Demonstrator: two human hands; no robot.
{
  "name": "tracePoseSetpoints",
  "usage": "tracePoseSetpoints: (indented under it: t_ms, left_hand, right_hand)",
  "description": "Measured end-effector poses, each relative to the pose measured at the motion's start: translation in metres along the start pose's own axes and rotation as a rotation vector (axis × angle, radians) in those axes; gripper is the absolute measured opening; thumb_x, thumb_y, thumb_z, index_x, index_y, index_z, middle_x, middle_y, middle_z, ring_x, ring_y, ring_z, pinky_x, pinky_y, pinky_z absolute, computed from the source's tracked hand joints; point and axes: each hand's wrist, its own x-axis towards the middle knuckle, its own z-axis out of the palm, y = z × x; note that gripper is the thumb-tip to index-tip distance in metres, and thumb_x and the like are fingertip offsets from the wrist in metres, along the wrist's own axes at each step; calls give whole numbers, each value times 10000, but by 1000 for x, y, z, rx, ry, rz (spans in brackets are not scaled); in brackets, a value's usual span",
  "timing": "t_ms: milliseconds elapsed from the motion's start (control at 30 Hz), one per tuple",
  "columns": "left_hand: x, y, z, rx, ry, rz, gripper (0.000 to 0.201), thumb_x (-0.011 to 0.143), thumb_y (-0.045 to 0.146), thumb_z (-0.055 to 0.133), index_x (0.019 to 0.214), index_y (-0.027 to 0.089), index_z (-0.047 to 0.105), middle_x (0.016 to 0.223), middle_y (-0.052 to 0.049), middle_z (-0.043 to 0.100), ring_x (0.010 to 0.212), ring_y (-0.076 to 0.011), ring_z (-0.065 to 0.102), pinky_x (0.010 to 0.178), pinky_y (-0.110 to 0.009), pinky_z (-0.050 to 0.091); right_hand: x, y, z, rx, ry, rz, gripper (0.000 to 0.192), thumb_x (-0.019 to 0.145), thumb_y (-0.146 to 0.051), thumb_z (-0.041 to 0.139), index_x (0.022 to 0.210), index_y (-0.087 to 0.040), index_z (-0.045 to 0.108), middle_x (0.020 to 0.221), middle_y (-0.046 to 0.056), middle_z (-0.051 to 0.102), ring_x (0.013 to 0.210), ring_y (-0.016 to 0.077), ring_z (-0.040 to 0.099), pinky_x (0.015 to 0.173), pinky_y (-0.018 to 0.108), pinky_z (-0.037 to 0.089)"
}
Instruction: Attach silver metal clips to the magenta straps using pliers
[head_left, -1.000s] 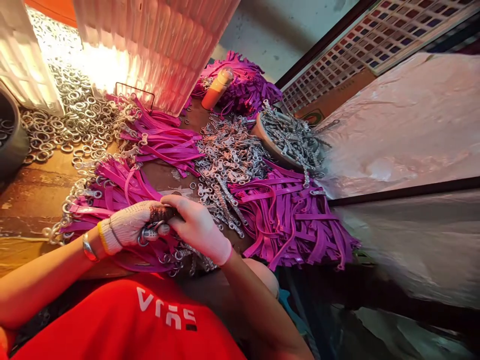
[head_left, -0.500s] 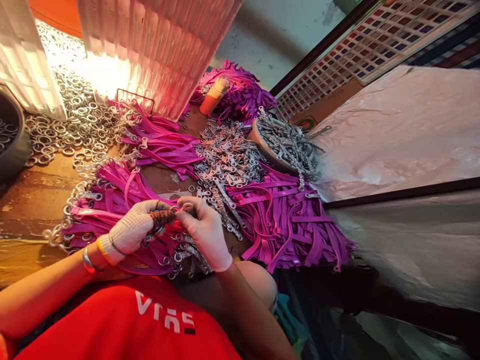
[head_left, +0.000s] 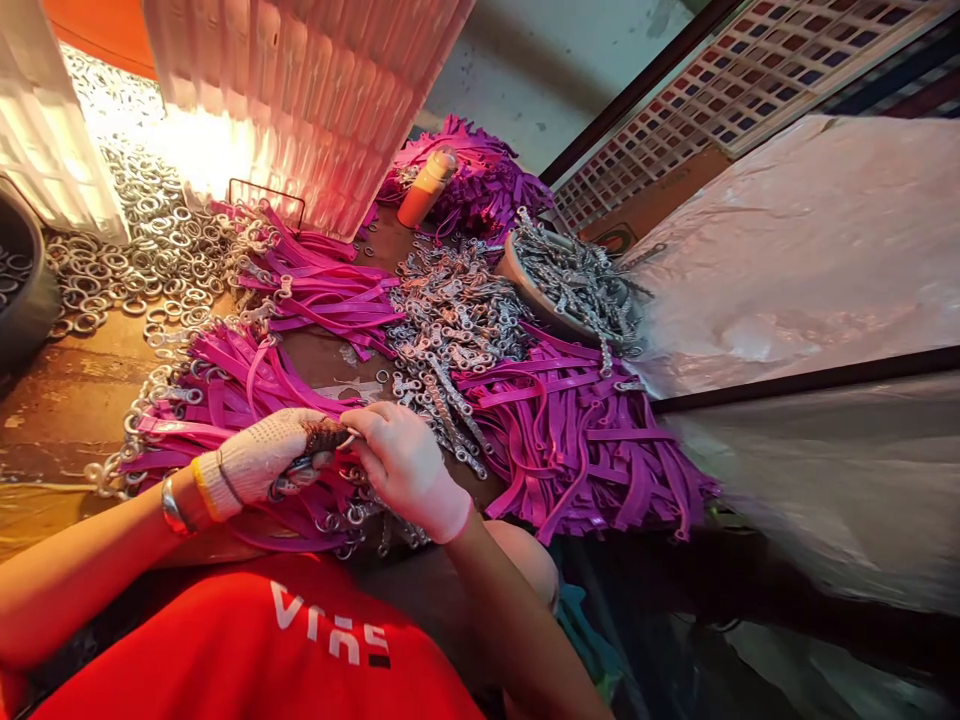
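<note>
My left hand [head_left: 262,455], in a dotted white knit glove with darkened fingertips, is closed around several metal rings [head_left: 296,478] that show below its fingers. My right hand [head_left: 405,462], in a thin white glove, meets it at the fingertips and pinches a small metal piece [head_left: 349,436], mostly hidden. Both hands are just above a pile of pink-purple straps [head_left: 232,385] with metal rings and links at their ends. Beyond the right hand lies a heap of silver metal links [head_left: 457,310], some joined in short chains.
Loose rings [head_left: 169,250] cover the left of the table near a dark pot [head_left: 22,270]. A bowl [head_left: 517,275] full of links stands behind more purple straps [head_left: 585,440]. An orange bottle [head_left: 426,188] is at the back. Plastic sheeting [head_left: 795,240] hangs at right.
My right hand has turned and its fingers have closed in more over the left fingertips. The rings under my left hand have shifted slightly left; the piles look the same.
</note>
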Motion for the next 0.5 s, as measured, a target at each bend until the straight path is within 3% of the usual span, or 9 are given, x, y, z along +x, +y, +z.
tracePoseSetpoints:
  t_ms: [100, 233, 333, 400, 500]
  left_hand:
    - [-3, 9, 0, 201, 57, 89, 383, 855, 522, 620, 713, 176, 532, 569, 34, 455, 428, -76, 338, 384, -210, 240]
    - [-2, 21, 0, 348, -18, 237, 335, 810, 434, 707, 702, 155, 557, 643, 12, 509, 535, -78, 397, 455, -183, 310]
    - [5, 27, 3, 156, -34, 121, 264, 826, 423, 653, 772, 183, 555, 586, 30, 494, 433, -75, 353, 378, -186, 277]
    - [14, 33, 5, 33, -14, 56, 220, 826, 406, 626, 805, 201, 550, 549, 44, 470, 375, -75, 317, 338, -188, 245]
    - [46, 55, 6, 159, -70, 76, 174, 823, 341, 620, 757, 185, 581, 534, 27, 478, 371, -76, 328, 347, -193, 251]
  right_hand:
    - [1, -2, -6, -120, -37, 54, 294, 1002, -280, 421, 889, -178, 673, 783, 60, 661, 726, 187, 570, 679, 311, 362]
    - [3, -8, -6, -174, -60, 100, 283, 887, -241, 514, 613, -211, 574, 575, 11, 584, 552, 148, 476, 574, 316, 242]
    - [2, -15, 1, -147, 67, 200, 261, 917, -301, 492, 708, -204, 615, 666, 48, 643, 614, 174, 537, 586, 310, 277]
    - [1, -16, 2, -10, 141, 333, 270, 972, -351, 452, 846, -201, 638, 749, 53, 675, 677, 183, 578, 614, 293, 330]
    - [-1, -4, -1, 205, 200, 502, 277, 997, -411, 452, 876, -232, 625, 741, 5, 655, 667, 161, 553, 630, 266, 358]
